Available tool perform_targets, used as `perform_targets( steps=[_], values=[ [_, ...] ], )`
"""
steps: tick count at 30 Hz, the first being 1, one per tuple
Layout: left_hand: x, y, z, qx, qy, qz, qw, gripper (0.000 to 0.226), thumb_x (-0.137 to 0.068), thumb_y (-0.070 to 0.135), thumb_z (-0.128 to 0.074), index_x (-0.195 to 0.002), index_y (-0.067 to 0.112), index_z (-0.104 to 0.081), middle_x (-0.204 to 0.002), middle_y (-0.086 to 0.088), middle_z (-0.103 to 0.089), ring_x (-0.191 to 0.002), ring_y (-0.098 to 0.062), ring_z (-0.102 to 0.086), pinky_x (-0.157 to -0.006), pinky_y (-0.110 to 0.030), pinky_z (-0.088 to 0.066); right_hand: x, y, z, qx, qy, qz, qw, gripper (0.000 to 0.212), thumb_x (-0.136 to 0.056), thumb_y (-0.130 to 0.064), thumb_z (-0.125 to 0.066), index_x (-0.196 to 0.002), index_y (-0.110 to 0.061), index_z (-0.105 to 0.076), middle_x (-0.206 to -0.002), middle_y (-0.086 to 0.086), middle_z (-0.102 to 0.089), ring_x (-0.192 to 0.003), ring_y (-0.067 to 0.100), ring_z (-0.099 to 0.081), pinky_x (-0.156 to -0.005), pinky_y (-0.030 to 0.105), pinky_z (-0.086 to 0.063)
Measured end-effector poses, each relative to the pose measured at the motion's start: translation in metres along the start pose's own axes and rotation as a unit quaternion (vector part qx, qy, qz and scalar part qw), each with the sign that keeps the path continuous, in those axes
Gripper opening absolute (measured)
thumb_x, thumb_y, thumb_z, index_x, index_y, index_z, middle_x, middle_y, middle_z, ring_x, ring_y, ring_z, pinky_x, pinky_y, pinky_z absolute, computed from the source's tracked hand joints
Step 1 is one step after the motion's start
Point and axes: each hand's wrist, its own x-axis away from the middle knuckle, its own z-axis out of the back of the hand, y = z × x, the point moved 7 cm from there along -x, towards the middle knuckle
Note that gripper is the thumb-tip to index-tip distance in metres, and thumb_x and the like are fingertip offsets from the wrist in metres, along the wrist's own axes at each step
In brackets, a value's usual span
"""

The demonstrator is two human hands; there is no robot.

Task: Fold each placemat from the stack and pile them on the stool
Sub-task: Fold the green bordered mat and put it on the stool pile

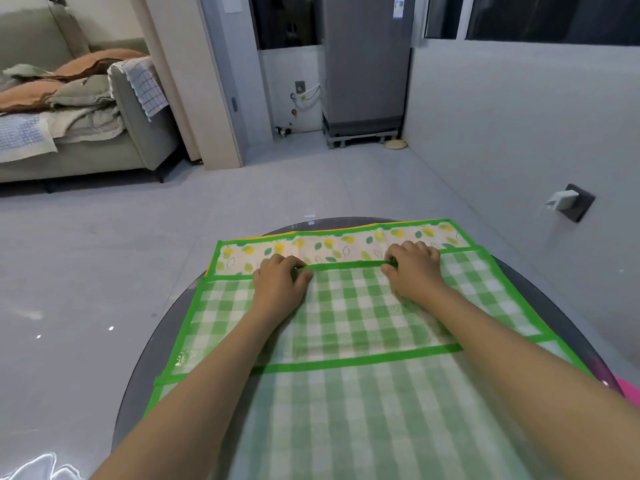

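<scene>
My left hand (pixel 278 282) and my right hand (pixel 414 268) both pinch the far green-bordered edge of the green checked placemat (pixel 349 306), fingers curled over the border and thumbs tucked under it. This placemat lies on top of the stack (pixel 194 320) on the round glass table (pixel 138 375), and its held edge sits short of the stack's far end. Beyond that edge a strip of the lemon-print placemat (pixel 332 247) beneath shows, with a thin orange edge (pixel 277 237) of a lower mat just past it. Nearer me than the hands, a green border band (pixel 356 360) crosses the checked cloth from side to side. A pink object (pixel 628 393) shows at the table's right rim. Beyond the table stand a grey sofa (pixel 131 126) to the left and a grey refrigerator (pixel 367 64) straight ahead.
</scene>
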Motion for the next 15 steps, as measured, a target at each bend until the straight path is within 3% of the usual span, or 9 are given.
perform_targets(
  steps=[7, 11, 15],
  values=[
    [0.03, 0.022, 0.051, 0.056, -0.004, 0.007, 0.998, 0.016, -0.085, 0.032, -0.066, -0.093, 0.019, -0.065, -0.105, 0.001, -0.062, -0.105, -0.018, -0.055, -0.092, -0.031, -0.025, 0.035, -0.01, 0.054, -0.038, 0.023, 0.014, 0.999, 0.019, -0.092, -0.033, -0.052, -0.105, -0.022, -0.06, -0.113, -0.002, -0.057, -0.117, 0.021, -0.04, -0.102, 0.035, -0.017],
    [0.056, 0.046, 0.102, 0.061, 0.014, -0.02, 0.998, 0.014, -0.08, 0.032, -0.073, -0.086, 0.02, -0.068, -0.093, 0.004, -0.07, -0.098, -0.016, -0.061, -0.101, -0.033, -0.031, 0.064, -0.019, 0.109, -0.041, 0.06, 0.032, 0.997, 0.017, -0.091, -0.035, -0.056, -0.102, -0.024, -0.064, -0.108, -0.005, -0.064, -0.118, 0.02, -0.041, -0.1, 0.031, -0.015],
    [0.09, 0.068, 0.145, 0.034, 0.004, -0.049, 0.998, 0.015, -0.075, 0.035, -0.076, -0.081, 0.023, -0.07, -0.09, 0.005, -0.071, -0.095, -0.015, -0.06, -0.094, -0.03, -0.029, 0.104, -0.025, 0.152, -0.027, 0.081, 0.062, 0.994, 0.013, -0.087, -0.037, -0.061, -0.094, -0.027, -0.066, -0.096, -0.009, -0.066, -0.109, 0.015, -0.044, -0.103, 0.033, -0.012]
  ],
)
